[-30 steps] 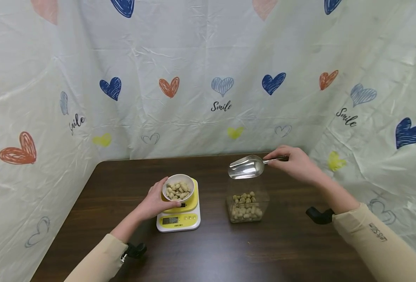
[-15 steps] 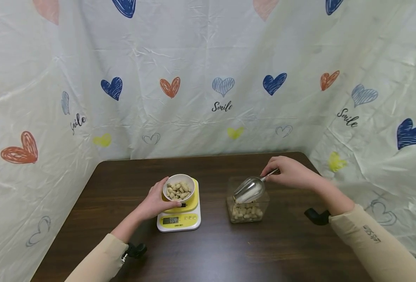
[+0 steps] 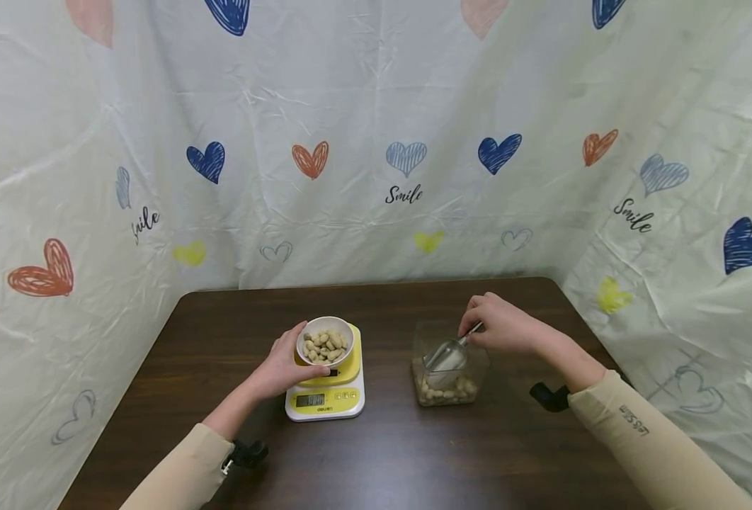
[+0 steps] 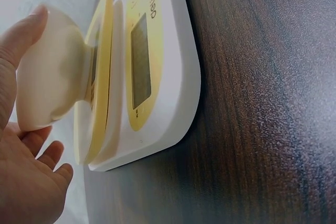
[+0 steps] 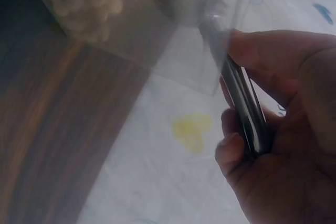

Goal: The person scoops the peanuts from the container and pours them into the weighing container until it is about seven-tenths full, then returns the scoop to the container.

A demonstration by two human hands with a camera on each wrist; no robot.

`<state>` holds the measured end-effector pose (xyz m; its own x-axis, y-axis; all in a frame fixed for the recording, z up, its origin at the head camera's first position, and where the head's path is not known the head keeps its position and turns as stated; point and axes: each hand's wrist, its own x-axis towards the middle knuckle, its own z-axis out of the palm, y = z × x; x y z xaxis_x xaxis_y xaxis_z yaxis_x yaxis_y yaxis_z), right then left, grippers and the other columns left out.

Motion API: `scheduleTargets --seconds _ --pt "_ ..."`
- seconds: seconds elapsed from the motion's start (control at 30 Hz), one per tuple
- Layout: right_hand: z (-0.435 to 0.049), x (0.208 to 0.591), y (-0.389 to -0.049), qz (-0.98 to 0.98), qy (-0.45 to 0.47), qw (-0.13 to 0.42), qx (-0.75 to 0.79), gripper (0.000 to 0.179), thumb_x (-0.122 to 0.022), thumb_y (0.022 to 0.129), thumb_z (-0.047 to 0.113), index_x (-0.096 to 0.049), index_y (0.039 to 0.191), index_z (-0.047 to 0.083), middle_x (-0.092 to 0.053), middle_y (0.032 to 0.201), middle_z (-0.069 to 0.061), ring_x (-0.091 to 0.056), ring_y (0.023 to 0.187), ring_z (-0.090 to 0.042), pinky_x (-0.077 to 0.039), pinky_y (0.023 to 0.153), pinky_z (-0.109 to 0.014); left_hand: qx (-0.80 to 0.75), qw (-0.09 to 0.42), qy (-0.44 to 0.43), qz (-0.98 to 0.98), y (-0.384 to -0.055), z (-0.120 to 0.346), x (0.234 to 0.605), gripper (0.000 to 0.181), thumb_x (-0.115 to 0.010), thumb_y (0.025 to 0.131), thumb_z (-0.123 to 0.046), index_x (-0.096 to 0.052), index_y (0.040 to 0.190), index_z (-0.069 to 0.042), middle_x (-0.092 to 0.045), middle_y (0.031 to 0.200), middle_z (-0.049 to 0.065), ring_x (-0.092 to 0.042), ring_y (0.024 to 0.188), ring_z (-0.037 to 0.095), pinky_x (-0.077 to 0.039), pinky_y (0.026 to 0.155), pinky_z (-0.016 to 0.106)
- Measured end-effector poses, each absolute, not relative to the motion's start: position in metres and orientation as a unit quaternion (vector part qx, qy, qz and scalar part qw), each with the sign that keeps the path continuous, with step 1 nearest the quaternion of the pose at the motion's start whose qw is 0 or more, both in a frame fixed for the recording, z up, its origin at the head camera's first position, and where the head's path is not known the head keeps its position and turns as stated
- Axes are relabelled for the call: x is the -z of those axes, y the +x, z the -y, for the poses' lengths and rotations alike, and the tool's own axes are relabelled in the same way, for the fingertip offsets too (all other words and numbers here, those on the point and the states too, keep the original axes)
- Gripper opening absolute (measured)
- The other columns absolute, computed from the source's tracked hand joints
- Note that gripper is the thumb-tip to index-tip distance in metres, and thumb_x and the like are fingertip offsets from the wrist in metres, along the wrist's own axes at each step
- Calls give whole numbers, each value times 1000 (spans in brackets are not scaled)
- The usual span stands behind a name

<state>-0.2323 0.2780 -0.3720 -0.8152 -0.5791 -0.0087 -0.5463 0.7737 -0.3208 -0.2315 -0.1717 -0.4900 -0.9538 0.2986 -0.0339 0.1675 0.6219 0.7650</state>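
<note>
A white bowl [image 3: 308, 352] of unshelled peanuts [image 3: 326, 347] sits on the yellow platform of a kitchen scale [image 3: 323, 401]. My left hand [image 3: 283, 365] holds the bowl by its side, thumb at the front and fingers round the back; the left wrist view shows the bowl's outer wall [image 4: 55, 69] between them. My right hand [image 3: 500, 324] grips the handle [image 5: 244, 106] of a metal scoop [image 3: 447, 358]. The scoop's mouth points down inside a clear square container [image 3: 481, 365], among the peanuts [image 3: 455, 391] at its bottom.
Both the scale and the container stand on a dark wooden table [image 3: 382, 453]. A white curtain [image 3: 350, 241] printed with hearts hangs behind the table and along both sides. Black wrist cameras [image 3: 549, 397] sit on both wrists.
My right hand has lowered the scoop from above the container down into its peanuts, tilting it mouth-down. The left hand stays on the bowl.
</note>
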Motion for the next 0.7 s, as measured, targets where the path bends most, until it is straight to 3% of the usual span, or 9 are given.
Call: scheduleTargets --seconds 0.5,0.7 --pt "-276 393 -232 -947 -263 -37 182 19 -84 88 15 -73 103 17 -59 111 0 -48 111 -27 -44 87 -45 -423 76 123 -895 -226 171 487 121 -87 76 -57 -17 164 -11 -26 162 18 -17 150 41 -26 112 67" --pt "-281 398 -228 -946 -249 -48 201 37 -78 94 26 -64 127 15 -54 135 -8 -42 130 -34 -42 99 -53 -422 73 126 -895 -223 172 485 126 -87 77 -55 -8 165 -12 -17 166 18 -12 152 41 -23 114 67"
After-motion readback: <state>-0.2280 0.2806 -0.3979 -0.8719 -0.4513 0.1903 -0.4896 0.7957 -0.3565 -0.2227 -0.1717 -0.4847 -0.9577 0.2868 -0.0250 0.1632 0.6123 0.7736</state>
